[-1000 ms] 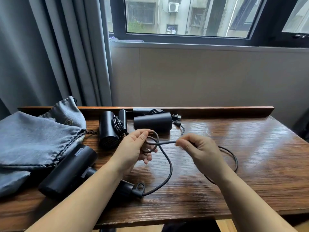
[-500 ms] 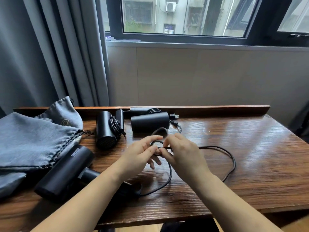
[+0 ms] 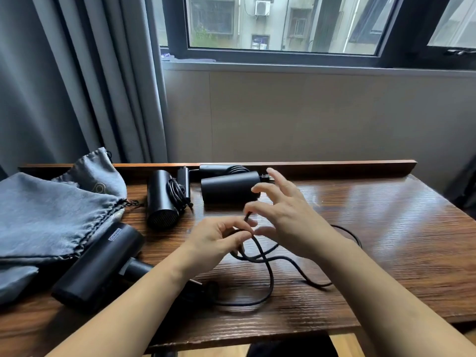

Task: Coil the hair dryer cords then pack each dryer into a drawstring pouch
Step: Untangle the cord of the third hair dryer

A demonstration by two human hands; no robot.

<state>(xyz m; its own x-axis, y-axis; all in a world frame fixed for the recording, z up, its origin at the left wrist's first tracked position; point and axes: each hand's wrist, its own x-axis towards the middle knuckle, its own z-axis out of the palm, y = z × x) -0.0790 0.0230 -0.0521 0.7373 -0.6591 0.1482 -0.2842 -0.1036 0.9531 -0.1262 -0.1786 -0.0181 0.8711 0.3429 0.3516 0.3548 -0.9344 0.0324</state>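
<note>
left hand [image 3: 219, 240] pinches a loop of the thin black rubber power cord [image 3: 268, 269] between thumb and curled fingers, above the dark wooden table [image 3: 386, 240]. right hand [image 3: 291, 217] just beside it, fingers spread; index and thumb seem to touch the cord end, grip unclear. cord slack trails below and right of the hands, running back to the large black cylindrical hair dryer [image 3: 103, 264] lying left. two more black dryers [image 3: 164, 199] with wound cords sit behind. grey fabric drawstring pouches [image 3: 51, 215] far left.
</note>
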